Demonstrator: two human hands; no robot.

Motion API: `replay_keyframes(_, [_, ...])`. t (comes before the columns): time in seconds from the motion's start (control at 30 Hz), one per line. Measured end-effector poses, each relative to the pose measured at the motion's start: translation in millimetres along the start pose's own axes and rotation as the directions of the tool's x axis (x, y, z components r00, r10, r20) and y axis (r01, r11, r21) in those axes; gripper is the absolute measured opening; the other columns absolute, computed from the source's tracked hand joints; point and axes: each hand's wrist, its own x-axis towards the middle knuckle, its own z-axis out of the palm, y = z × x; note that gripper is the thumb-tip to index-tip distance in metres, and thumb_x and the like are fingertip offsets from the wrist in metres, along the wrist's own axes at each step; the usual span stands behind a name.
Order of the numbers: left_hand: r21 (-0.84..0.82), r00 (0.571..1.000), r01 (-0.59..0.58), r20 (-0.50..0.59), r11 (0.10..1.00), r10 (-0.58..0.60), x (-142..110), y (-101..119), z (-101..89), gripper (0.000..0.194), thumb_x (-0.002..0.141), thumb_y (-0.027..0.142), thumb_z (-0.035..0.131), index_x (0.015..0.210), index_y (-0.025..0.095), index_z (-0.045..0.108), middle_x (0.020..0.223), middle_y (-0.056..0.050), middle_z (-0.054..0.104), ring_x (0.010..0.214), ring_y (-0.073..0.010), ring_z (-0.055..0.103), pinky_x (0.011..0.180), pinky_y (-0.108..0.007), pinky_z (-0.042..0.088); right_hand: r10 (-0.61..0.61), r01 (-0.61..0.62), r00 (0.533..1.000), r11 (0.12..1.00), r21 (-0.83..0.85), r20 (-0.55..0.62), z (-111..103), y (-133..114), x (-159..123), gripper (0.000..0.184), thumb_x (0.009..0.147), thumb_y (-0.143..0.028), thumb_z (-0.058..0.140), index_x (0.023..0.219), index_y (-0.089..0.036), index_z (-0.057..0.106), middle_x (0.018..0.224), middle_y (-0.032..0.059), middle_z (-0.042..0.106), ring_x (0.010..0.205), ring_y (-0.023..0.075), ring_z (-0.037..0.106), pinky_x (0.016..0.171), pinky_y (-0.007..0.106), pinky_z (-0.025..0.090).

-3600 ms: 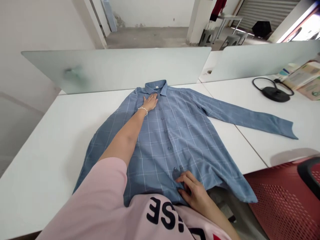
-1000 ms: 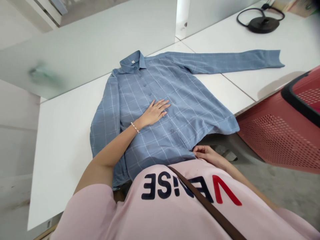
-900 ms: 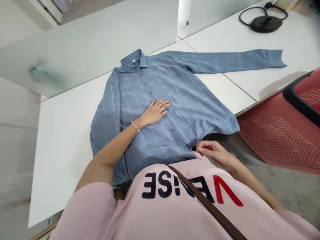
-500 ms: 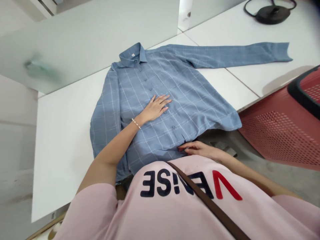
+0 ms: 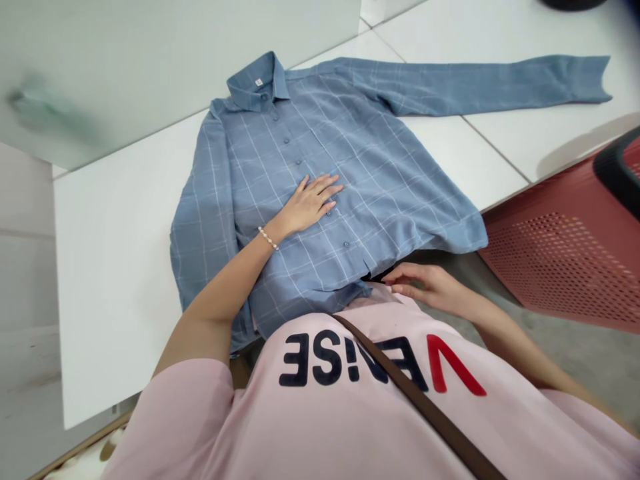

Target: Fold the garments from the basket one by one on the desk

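A blue long-sleeved shirt [image 5: 390, 173] with a thin white check lies front up, its collar at the far side and its hem by my body. One sleeve stretches out to the right; the other lies folded down along the left side. My left hand [image 5: 311, 202] rests flat on the button placket, fingers spread and holding nothing. Just off the hem, close to my pink T-shirt [image 5: 330, 433], is my right hand [image 5: 433, 287]. Its fingers are slightly bent, with thumb and forefinger apart. Whether its fingertips touch cloth is hard to make out.
The shirt lies on a white table [image 5: 110, 267] with a frosted divider [image 5: 150, 60] along its back. A red perforated chair [image 5: 565, 253] stands at the right edge. At the top right, part of a dark round base [image 5: 573, 3] shows.
My right hand has moved right and slightly up, away from the shirt's hem at the placket. The left hand stays flat on the shirt. The whole view has shifted a little.
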Motion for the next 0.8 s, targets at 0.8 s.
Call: replay_keyframes(0.8, [0.03,0.999,0.035,0.024,0.999,-0.036,-2,-1,-2.4,0.047,0.106,0.038,0.028,0.15,0.027,0.044,0.163,-0.003,0.034,0.153,-0.0217,0.028,0.128,-0.052,0.015,-0.428,0.423,0.887,0.904,0.066,0.172,-1,-81,36,0.021,0.094,-0.008,0.049,0.098,-0.021,0.065,0.11,0.0061,0.056,0.099,0.0157,0.056,0.084,0.028,0.048])
